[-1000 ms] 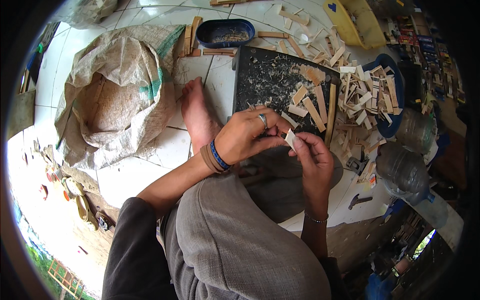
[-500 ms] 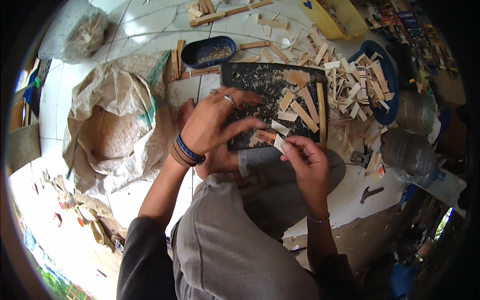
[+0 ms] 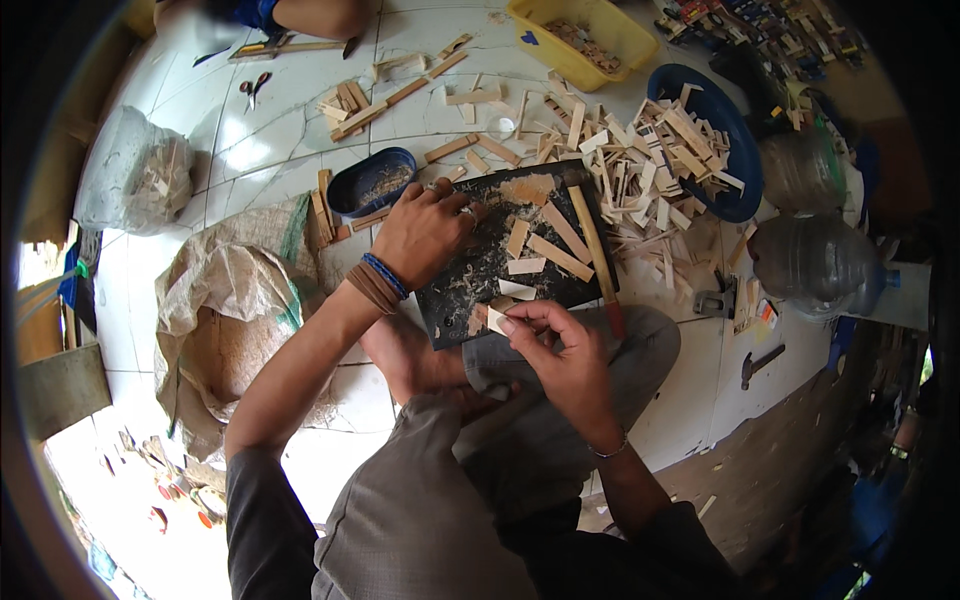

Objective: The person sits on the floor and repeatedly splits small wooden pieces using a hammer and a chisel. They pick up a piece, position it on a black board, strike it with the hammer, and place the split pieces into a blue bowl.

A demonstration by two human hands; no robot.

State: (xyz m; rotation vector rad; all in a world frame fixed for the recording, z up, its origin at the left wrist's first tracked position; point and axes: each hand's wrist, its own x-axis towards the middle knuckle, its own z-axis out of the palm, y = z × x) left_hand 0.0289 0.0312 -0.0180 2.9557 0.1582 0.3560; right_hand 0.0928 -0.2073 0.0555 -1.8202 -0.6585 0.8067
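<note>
My right hand (image 3: 565,350) pinches a small pale wood piece (image 3: 497,321) between thumb and forefinger, above the near part of a black board (image 3: 465,275). My left hand (image 3: 425,235) is over the board's far left part, fingers curled down and tips hidden; what they hold, if anything, cannot be seen. Flat wood strips (image 3: 560,256) and a pale offcut (image 3: 517,290) lie on the board among shavings. Along its right side rests a hammer (image 3: 594,240) with a wooden handle and red end.
A blue oval tray (image 3: 345,200) stands beyond my left hand, an open sack (image 3: 225,270) at left. Wood pieces (image 3: 640,170) heap against a blue basin (image 3: 745,170); a yellow tub (image 3: 540,40) is behind. Another hammer (image 3: 762,366) and scissors (image 3: 255,90) lie on tiles. Another person's leg (image 3: 325,15) shows at the top.
The view has shifted, showing more of the floor ahead. My left hand's spread fingers have curled down over the board's far left part. The right hand keeps its pinch on the wood piece.
</note>
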